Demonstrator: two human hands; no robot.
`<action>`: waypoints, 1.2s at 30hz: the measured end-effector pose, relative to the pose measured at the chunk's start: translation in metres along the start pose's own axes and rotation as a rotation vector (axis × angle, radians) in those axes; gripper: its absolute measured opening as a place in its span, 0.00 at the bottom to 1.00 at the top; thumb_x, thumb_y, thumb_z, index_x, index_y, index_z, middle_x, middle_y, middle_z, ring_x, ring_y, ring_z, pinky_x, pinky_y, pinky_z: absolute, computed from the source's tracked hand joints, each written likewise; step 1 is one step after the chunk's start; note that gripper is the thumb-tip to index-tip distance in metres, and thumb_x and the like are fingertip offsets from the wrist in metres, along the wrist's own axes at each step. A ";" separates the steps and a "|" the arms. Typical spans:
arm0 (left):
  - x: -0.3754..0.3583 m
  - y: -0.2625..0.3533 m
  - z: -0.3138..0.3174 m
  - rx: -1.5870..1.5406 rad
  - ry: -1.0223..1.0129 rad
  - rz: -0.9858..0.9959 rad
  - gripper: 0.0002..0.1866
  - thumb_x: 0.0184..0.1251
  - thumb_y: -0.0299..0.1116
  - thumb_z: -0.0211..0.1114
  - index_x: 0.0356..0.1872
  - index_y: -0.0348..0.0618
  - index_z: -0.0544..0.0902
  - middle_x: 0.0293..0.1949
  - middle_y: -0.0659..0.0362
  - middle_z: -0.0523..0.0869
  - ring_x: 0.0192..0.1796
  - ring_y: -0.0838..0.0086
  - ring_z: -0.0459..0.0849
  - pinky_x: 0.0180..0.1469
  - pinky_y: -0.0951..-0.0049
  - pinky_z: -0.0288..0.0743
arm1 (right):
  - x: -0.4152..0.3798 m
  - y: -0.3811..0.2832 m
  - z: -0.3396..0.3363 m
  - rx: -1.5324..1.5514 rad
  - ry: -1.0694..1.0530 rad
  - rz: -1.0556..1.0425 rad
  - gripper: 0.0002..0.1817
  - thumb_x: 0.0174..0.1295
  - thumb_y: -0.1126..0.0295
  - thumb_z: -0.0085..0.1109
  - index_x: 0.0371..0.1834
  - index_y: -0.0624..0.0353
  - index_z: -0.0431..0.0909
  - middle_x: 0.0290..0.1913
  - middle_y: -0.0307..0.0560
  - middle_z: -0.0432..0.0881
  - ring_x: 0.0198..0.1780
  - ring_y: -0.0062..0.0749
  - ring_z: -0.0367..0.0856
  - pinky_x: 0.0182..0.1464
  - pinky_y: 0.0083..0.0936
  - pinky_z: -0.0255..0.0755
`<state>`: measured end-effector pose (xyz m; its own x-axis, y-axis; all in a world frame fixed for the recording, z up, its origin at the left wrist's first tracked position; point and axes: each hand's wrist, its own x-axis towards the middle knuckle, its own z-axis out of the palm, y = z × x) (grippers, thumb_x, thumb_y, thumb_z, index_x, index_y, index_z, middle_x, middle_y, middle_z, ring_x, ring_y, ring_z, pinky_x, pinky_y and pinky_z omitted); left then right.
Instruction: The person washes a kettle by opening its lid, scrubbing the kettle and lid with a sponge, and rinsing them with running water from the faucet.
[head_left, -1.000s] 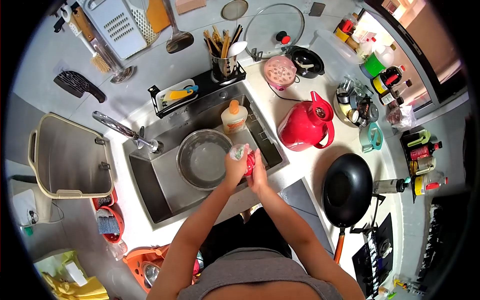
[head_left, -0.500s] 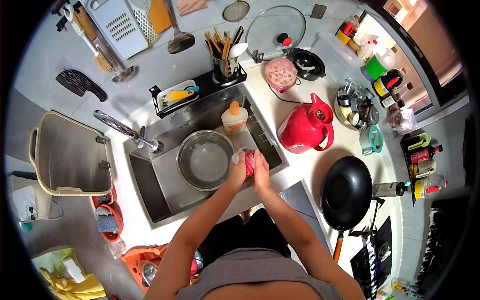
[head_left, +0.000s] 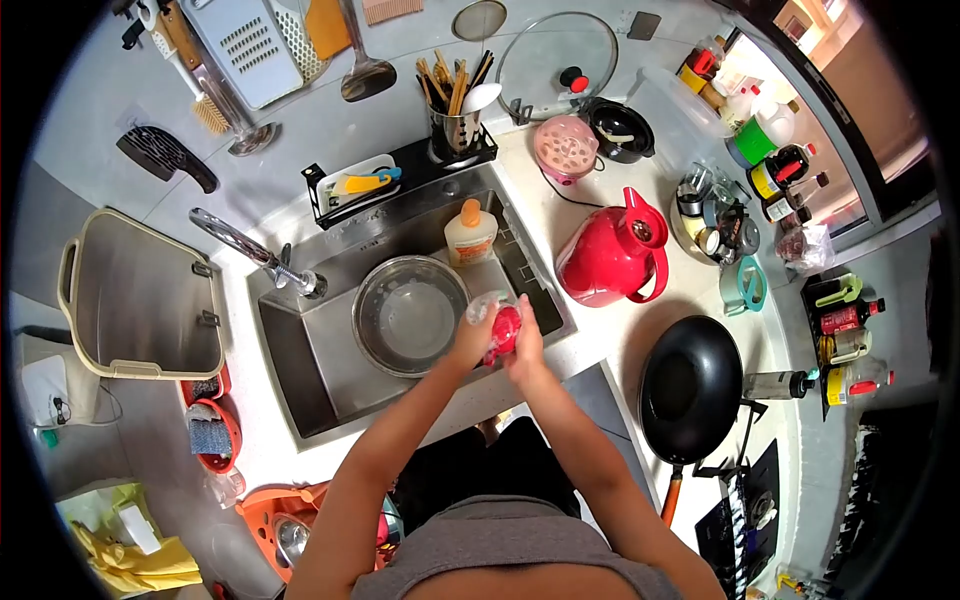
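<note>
The red bundle (head_left: 507, 327), with a clear, plastic-looking part (head_left: 490, 303) at its far end, sits between our two hands above the sink (head_left: 330, 350), toward the near right corner. We cannot tell just what it is. Our left hand (head_left: 474, 337) is closed around its left side, fingers curled up by the clear part; our right hand (head_left: 526, 345) lies against the red side with fingers fairly straight, so the space between the hands is narrow and filled by the bundle.

Half a second ago a patterned red patch faced up between our palms, with only a scrap of clear stuff at the left; now the clear part shows larger and rounder, and the red looks smoother. We judge that the bundle has been turned or squeezed, and that the handling is under way.

Its long axis, as far as our fingers let us see, runs roughly away from our body. The clear end points outward, toward the bottle (head_left: 471, 237) standing in the sink, while the red trails back toward us. The metal basin (head_left: 372, 330) lies just to the left.
</note>
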<state>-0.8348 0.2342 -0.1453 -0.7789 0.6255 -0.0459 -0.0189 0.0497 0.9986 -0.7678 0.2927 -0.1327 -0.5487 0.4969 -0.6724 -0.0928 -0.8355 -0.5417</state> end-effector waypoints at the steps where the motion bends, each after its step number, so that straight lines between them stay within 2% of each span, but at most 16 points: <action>1: -0.006 -0.003 0.002 0.014 -0.016 0.154 0.14 0.62 0.35 0.55 0.42 0.37 0.77 0.43 0.55 0.79 0.46 0.65 0.77 0.49 0.69 0.69 | -0.003 -0.006 0.002 0.099 -0.037 0.046 0.27 0.62 0.44 0.41 0.46 0.59 0.73 0.43 0.44 0.79 0.43 0.35 0.78 0.49 0.31 0.70; 3: -0.015 0.021 -0.004 0.376 -0.138 0.486 0.13 0.60 0.34 0.56 0.44 0.41 0.78 0.53 0.51 0.73 0.56 0.62 0.70 0.57 0.69 0.63 | 0.007 -0.006 -0.011 0.209 -0.143 0.183 0.26 0.65 0.47 0.34 0.47 0.56 0.73 0.45 0.45 0.79 0.46 0.38 0.77 0.52 0.33 0.70; 6: -0.023 0.039 -0.005 0.619 -0.251 0.722 0.13 0.57 0.31 0.56 0.43 0.43 0.78 0.49 0.51 0.76 0.52 0.60 0.74 0.55 0.67 0.66 | 0.024 0.006 -0.025 0.142 -0.259 0.162 0.25 0.65 0.47 0.33 0.47 0.54 0.73 0.45 0.45 0.78 0.47 0.37 0.77 0.51 0.34 0.71; 7: -0.021 0.034 -0.004 0.550 -0.266 0.647 0.20 0.47 0.33 0.60 0.47 0.47 0.77 0.49 0.54 0.77 0.52 0.56 0.73 0.55 0.61 0.65 | 0.015 0.004 -0.018 0.066 -0.158 0.128 0.24 0.65 0.48 0.33 0.47 0.54 0.73 0.44 0.44 0.78 0.45 0.35 0.77 0.47 0.33 0.72; 10: -0.008 0.019 -0.004 0.314 -0.181 0.432 0.11 0.58 0.31 0.55 0.41 0.43 0.79 0.44 0.54 0.79 0.48 0.62 0.77 0.51 0.68 0.68 | 0.010 0.002 -0.019 -0.275 0.034 0.117 0.23 0.65 0.48 0.37 0.45 0.55 0.74 0.42 0.43 0.79 0.42 0.32 0.77 0.43 0.32 0.72; 11: -0.003 0.004 -0.008 0.207 -0.213 0.075 0.17 0.55 0.37 0.59 0.45 0.41 0.76 0.39 0.52 0.81 0.46 0.59 0.78 0.48 0.67 0.70 | 0.012 0.006 -0.020 -0.225 -0.022 0.050 0.24 0.64 0.47 0.40 0.42 0.57 0.75 0.42 0.42 0.79 0.41 0.29 0.77 0.41 0.31 0.71; 14: 0.003 -0.018 -0.008 -0.129 -0.209 -0.184 0.19 0.57 0.39 0.58 0.47 0.39 0.75 0.40 0.49 0.80 0.45 0.58 0.78 0.49 0.68 0.70 | 0.010 0.000 -0.016 -0.160 0.020 0.028 0.25 0.63 0.45 0.42 0.41 0.56 0.75 0.41 0.42 0.79 0.39 0.29 0.78 0.42 0.30 0.72; 16: -0.014 -0.006 0.005 0.094 -0.095 0.237 0.20 0.54 0.36 0.59 0.49 0.42 0.73 0.49 0.49 0.74 0.51 0.56 0.72 0.55 0.63 0.65 | 0.001 -0.015 -0.005 0.128 -0.022 0.065 0.23 0.65 0.48 0.38 0.41 0.56 0.75 0.36 0.42 0.79 0.36 0.32 0.79 0.41 0.29 0.73; 18: -0.031 0.028 0.009 0.582 -0.039 0.710 0.22 0.51 0.32 0.59 0.51 0.44 0.72 0.53 0.50 0.70 0.54 0.55 0.68 0.58 0.60 0.62 | 0.045 -0.012 -0.047 0.288 -0.374 0.257 0.22 0.64 0.48 0.39 0.43 0.55 0.73 0.40 0.45 0.79 0.42 0.37 0.78 0.48 0.35 0.71; 19: -0.031 0.022 0.008 0.605 -0.136 0.691 0.25 0.47 0.32 0.61 0.52 0.47 0.72 0.57 0.50 0.66 0.57 0.49 0.64 0.59 0.53 0.59 | 0.056 -0.010 -0.060 0.405 -0.604 0.352 0.23 0.64 0.48 0.37 0.44 0.54 0.72 0.41 0.46 0.79 0.43 0.37 0.78 0.48 0.33 0.71; 22: -0.025 0.024 0.009 0.519 -0.211 0.584 0.26 0.46 0.31 0.60 0.53 0.49 0.71 0.56 0.51 0.67 0.57 0.50 0.65 0.59 0.55 0.59 | 0.019 -0.023 -0.028 -0.086 -0.062 0.193 0.23 0.65 0.48 0.35 0.44 0.54 0.72 0.40 0.46 0.79 0.40 0.35 0.79 0.44 0.31 0.73; 26: -0.007 0.025 0.005 0.186 -0.386 0.305 0.28 0.44 0.36 0.63 0.51 0.40 0.70 0.49 0.50 0.72 0.53 0.57 0.71 0.57 0.65 0.62 | 0.020 -0.027 -0.036 -0.420 -0.064 0.081 0.26 0.64 0.44 0.35 0.44 0.54 0.73 0.36 0.44 0.80 0.36 0.34 0.80 0.37 0.29 0.75; 27: -0.006 0.020 0.004 0.134 -0.420 0.230 0.28 0.48 0.36 0.63 0.53 0.39 0.69 0.47 0.52 0.74 0.51 0.67 0.72 0.56 0.72 0.63 | 0.017 -0.024 -0.034 -0.345 -0.031 0.009 0.29 0.63 0.43 0.38 0.38 0.62 0.75 0.34 0.46 0.80 0.34 0.32 0.79 0.40 0.28 0.72; 30: -0.003 0.010 0.008 0.059 -0.375 0.058 0.27 0.53 0.40 0.61 0.54 0.39 0.69 0.48 0.51 0.74 0.52 0.66 0.73 0.56 0.73 0.63 | 0.008 -0.029 -0.030 -0.261 -0.009 0.064 0.28 0.63 0.44 0.38 0.37 0.60 0.75 0.35 0.46 0.80 0.34 0.32 0.79 0.40 0.28 0.72; 34: -0.029 0.004 0.022 0.360 -0.193 0.499 0.26 0.56 0.42 0.57 0.56 0.41 0.68 0.58 0.48 0.66 0.62 0.52 0.61 0.61 0.59 0.55 | 0.032 -0.023 -0.049 0.157 -0.212 0.156 0.23 0.63 0.47 0.40 0.37 0.56 0.74 0.33 0.44 0.80 0.34 0.32 0.79 0.41 0.27 0.73; 36: -0.035 0.023 0.020 0.461 -0.256 0.493 0.25 0.55 0.40 0.56 0.56 0.44 0.69 0.60 0.49 0.64 0.62 0.47 0.58 0.62 0.53 0.52 | 0.047 -0.014 -0.056 0.238 -0.252 0.221 0.21 0.63 0.48 0.39 0.39 0.54 0.73 0.36 0.44 0.79 0.37 0.33 0.78 0.44 0.28 0.72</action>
<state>-0.7956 0.2290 -0.1209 -0.4562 0.8199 0.3458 0.6074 0.0029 0.7944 -0.7457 0.3413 -0.1852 -0.7603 0.2510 -0.5992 -0.1232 -0.9613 -0.2463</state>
